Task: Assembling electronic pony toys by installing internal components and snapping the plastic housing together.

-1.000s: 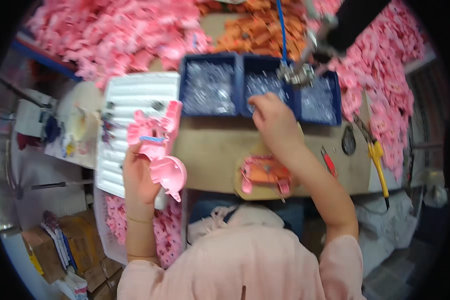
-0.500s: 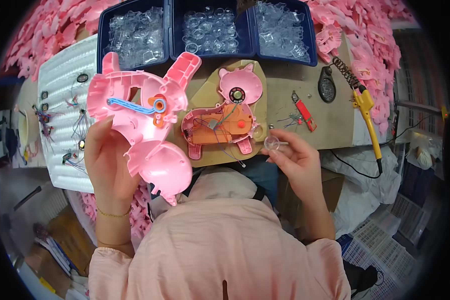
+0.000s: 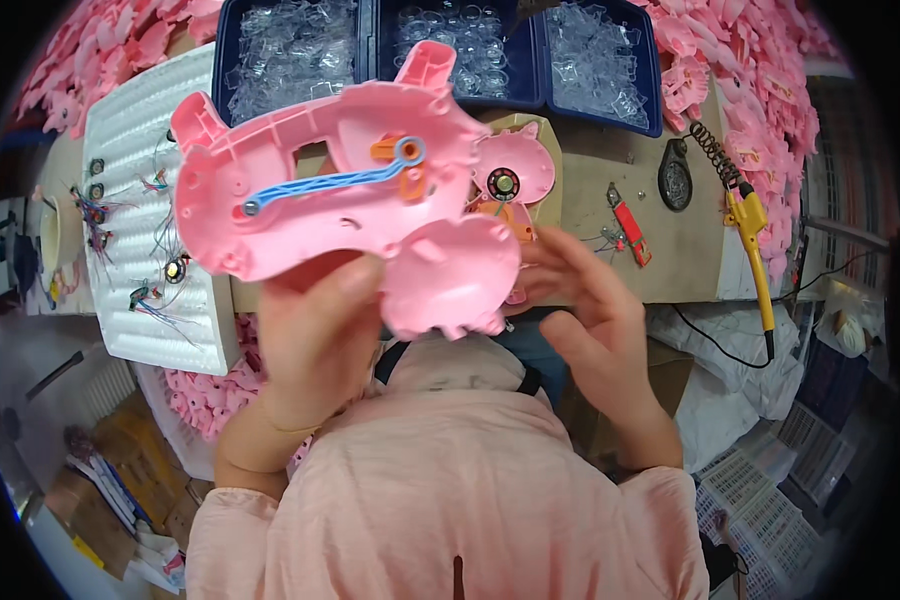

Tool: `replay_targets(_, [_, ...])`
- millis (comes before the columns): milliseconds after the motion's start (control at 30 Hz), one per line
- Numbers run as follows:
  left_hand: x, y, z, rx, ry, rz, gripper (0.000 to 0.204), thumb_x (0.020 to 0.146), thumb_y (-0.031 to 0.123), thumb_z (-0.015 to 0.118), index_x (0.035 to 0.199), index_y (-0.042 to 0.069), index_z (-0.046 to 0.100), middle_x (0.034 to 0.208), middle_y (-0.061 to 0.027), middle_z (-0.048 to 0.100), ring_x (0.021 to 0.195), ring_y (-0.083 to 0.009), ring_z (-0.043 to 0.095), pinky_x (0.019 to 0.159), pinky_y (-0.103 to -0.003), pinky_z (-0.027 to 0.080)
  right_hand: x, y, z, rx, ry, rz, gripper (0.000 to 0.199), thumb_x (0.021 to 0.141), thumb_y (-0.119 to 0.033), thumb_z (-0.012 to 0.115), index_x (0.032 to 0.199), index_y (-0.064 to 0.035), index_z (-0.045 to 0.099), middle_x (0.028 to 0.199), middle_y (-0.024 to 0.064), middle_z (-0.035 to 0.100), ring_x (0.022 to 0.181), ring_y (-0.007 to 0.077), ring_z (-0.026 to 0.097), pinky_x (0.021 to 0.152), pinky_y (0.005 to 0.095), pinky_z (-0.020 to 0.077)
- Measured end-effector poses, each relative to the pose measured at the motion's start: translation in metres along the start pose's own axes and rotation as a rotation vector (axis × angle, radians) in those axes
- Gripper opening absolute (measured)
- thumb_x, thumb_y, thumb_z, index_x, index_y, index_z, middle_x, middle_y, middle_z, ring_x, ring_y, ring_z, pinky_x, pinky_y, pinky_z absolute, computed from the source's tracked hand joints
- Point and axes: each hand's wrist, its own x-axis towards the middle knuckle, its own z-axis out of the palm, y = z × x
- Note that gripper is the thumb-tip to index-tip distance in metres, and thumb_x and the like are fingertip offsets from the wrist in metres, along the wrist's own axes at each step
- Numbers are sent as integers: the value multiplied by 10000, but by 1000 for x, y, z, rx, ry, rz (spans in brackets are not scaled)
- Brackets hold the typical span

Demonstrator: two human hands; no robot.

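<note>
My left hand (image 3: 320,335) grips a pink plastic animal-shaped toy shell half (image 3: 270,230) by its lower edge, raised above the table with its hollow inside showing. Fixed inside the shell are a long blue lever (image 3: 335,187) and an orange piece (image 3: 412,183). Beside the shell's rounded head part is my right hand (image 3: 595,315), its thumb apart from its fingers and nothing visible in it; the fingertips are blurred. Behind the raised shell, the matching pink half (image 3: 530,165) lies on a tan board, with a round black speaker (image 3: 503,184) in it. Most of that half is hidden.
Dark blue bins (image 3: 370,60) of clear plastic parts stand at the back. A white foam tray (image 3: 120,310) with wired components is at left. To the right are a red cutter (image 3: 631,235) and a yellow soldering iron (image 3: 752,245) with its coil holder. Pink shells are piled behind.
My left hand has moved right with the shell, turning it and covering much of the other half. The clear ring in my right hand is no longer visible; that hand's fingers have spread.
</note>
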Motion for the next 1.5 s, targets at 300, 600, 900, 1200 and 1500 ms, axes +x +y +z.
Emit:
replay_targets(300, [20, 31, -54, -346, -2, -571, 638, 879, 429, 474, 1313, -15, 324, 1277, -237, 427, 1109, -295, 514, 895, -404, 466, 58, -46, -5, -385, -178, 75, 272, 848, -49, 533, 1107, 31, 559, 928, 48, 619, 790, 73, 561, 679, 206, 459])
replay_targets(600, [-10, 53, -84, -99, -23, -383, 1050, 653, 657, 599, 1370, 1, 201, 1314, -265, 347, 1149, -429, 430, 920, -546, 402, 28, -24, -32, -1102, -159, -732, 286, 762, -49, 599, 1048, -60, 611, 1076, 104, 580, 709, 124, 544, 637, 244, 449])
replay_targets(900, [10, 36, -31, 387, -55, -336, 512, 808, 80, 603, 1260, -28, 388, 1128, -110, 546, 989, -156, 559, 808, -285, 477, 35, -1, -11, -1087, -656, -694, 187, 705, -109, 645, 889, -87, 621, 947, 37, 600, 751, 179, 565, 644, 299, 448])
replay_targets(1200, [15, -5, -16, 477, 3, -111, 327, 845, 79, 583, 1139, -16, 477, 1036, -54, 580, 893, -102, 570, 781, -247, 459, 28, 13, 2, -507, -170, -231, 84, 710, -27, 675, 767, -18, 615, 738, 65, 598, 651, 165, 552, 585, 266, 418])
replay_targets(1500, [6, -29, -11, 929, 27, 36, 299, 725, 86, 652, 978, -48, 565, 823, -105, 645, 729, -125, 610, 642, -271, 488, 28, 2, 24, -704, 70, -548, 171, 667, 24, 644, 830, -17, 611, 806, 77, 523, 718, 223, 510, 619, 308, 386])
